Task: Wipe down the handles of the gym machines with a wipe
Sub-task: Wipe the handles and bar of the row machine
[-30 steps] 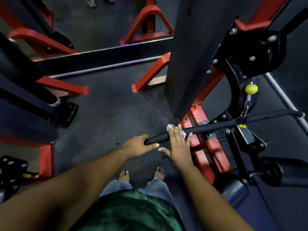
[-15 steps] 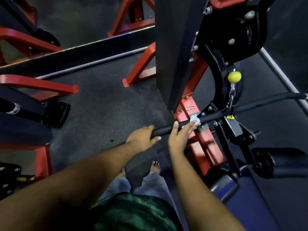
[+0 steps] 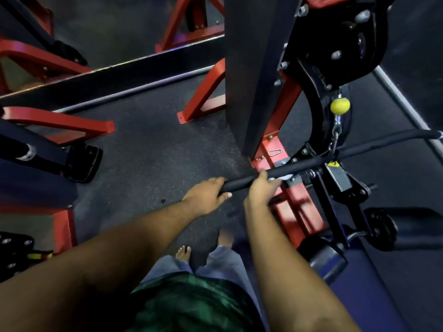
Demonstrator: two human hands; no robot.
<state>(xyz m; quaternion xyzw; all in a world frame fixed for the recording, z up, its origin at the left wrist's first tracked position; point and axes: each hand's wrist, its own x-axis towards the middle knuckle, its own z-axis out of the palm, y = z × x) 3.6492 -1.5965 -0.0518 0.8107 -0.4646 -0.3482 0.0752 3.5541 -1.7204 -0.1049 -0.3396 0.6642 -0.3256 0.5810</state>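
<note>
While wrapped round the near end of the black bar handle, left hand: steadying grip, thumb under, fingers over. Right hand: curled round same handle a little further along, pinching white wipe against underside; only a small corner visible, rest hidden by fingers. Risk: wipe bunching or slipping free if grip loosens mid-stroke. Beyond, cable link and yellow stopper ball at bar centre: snag point for wipe; knuckle pinch likely against bracket. Bar hanging from cable: liable to swing if left hand lets go. Far half of handle, toward right edge: probably unwiped, easily missed. Red frame beneath: irrelevant.
</note>
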